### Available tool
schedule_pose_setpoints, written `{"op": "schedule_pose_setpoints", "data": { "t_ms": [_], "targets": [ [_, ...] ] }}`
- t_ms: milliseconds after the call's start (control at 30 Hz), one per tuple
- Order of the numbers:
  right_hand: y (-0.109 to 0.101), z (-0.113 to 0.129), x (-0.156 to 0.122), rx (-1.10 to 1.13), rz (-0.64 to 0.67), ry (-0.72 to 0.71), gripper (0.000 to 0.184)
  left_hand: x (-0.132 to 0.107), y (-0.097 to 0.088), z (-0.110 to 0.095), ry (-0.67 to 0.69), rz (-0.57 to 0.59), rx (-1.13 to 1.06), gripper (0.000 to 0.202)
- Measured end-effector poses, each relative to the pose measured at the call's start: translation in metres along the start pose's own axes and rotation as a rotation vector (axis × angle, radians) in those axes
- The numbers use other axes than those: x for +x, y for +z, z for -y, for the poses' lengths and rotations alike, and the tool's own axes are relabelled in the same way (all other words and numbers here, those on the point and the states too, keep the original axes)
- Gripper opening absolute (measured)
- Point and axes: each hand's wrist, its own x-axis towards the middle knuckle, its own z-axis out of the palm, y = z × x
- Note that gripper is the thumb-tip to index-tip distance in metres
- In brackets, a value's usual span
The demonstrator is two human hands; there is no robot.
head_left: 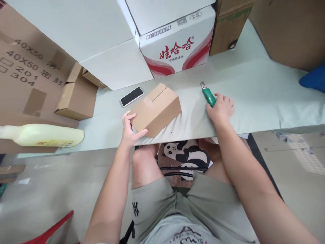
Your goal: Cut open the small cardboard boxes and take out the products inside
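Observation:
A small brown cardboard box [158, 108] lies near the front edge of the pale green table [254, 98]. My left hand [129, 129] grips its near left corner, thumb on the front face and fingers on top. To the right, my right hand [220, 109] is closed around the handle of a green utility knife [208, 95], whose blade end points away from me and rests on the table. A black smartphone [131, 96] lies face up just behind the box, to its left.
Large white cartons [111, 47] and a red-printed water carton [177, 47] line the back of the table. Brown boxes [76, 98] stand at the left, a pale yellow bottle [43, 135] lies at the front left, and a blue object [313, 79] sits at the right edge.

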Motion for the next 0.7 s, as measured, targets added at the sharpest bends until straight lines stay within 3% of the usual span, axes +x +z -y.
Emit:
{"op": "schedule_pose_setpoints", "data": {
  "t_ms": [133,300,500,700],
  "targets": [
    [-0.011,0.003,0.007,0.122,0.024,0.038,0.052,0.017,-0.002,0.013,-0.020,0.100,-0.132,0.110],
    [-0.025,0.018,0.011,0.903,-0.029,0.242,0.027,0.037,0.007,0.029,-0.005,0.119,-0.308,0.109],
    [-0.033,0.056,0.003,1.623,-0.046,0.397,0.026,0.054,0.026,0.046,0.183,0.144,-0.497,0.096],
    [-0.026,0.079,0.002,1.767,-0.089,0.437,0.030,0.070,0.028,0.052,0.263,0.299,-0.564,0.092]
  ]
}}
